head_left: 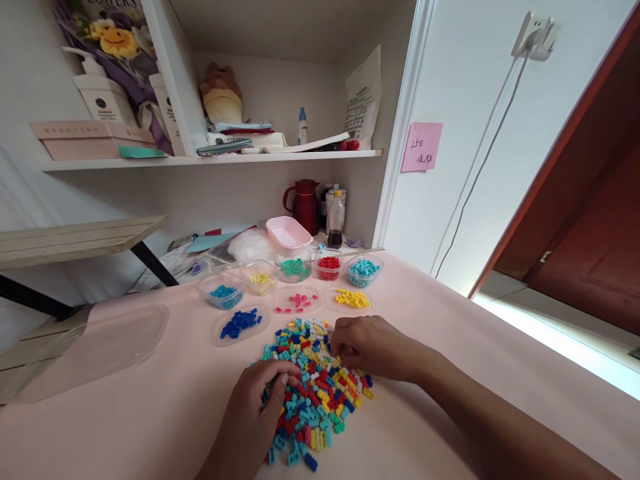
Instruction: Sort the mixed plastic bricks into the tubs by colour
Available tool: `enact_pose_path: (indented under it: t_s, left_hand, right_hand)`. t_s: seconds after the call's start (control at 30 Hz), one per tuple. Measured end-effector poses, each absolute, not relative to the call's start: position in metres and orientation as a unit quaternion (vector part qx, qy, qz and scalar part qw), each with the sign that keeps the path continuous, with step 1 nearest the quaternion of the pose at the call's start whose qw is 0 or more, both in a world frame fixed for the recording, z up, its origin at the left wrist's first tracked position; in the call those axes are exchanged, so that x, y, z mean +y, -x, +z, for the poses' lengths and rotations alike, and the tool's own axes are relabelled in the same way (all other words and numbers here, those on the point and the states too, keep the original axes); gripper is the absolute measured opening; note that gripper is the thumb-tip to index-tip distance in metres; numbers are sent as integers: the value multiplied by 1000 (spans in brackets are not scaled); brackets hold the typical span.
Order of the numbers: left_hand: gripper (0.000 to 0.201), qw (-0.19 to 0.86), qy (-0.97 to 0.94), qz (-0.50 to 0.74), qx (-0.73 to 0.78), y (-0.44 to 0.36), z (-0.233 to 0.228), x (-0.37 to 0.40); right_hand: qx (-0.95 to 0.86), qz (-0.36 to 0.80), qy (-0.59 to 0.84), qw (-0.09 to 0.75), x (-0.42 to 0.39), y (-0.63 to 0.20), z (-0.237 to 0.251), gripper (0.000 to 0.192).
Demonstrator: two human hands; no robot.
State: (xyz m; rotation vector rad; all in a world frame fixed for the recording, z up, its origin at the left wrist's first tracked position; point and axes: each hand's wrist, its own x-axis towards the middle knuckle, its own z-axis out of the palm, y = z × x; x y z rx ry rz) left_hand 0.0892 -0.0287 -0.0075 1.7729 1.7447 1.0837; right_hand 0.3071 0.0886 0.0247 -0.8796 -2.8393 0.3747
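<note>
Currently, the multicoloured heap of toy building bricks [320, 393] lies on our pink tabletop [165, 413] between our hands, its long axis running near to far. The fingers of our left hand [256, 399] curl over its left side, our right hand's [376, 344] over its far right; whether either grips a brick, we cannot tell.

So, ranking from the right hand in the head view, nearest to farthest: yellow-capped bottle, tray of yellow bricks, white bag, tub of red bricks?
From the right hand:
1. tray of yellow bricks, just beyond it
2. tub of red bricks, behind that tray
3. yellow-capped bottle, back of the table
4. white bag, up on the shelf
</note>
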Motion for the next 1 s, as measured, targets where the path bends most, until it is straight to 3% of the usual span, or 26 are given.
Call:
enact_pose_path:
  t_s: [0.27, 0.8, 1.0]
  left_hand:
    - [27, 205, -650, 371, 631, -87, -8, -28]
    - [26, 213, -653, 359, 632, -86, -13, -26]
    - [28, 210, -653, 360, 632, -84, -16, -24]
  right_hand:
    - [-949, 122, 270, 111, 87, -303, 20, 28]
    - [-946, 112, 283, 116, 87, -302, 16, 16]
    - [-909, 177, 315, 209, 104, -313, 26, 20]
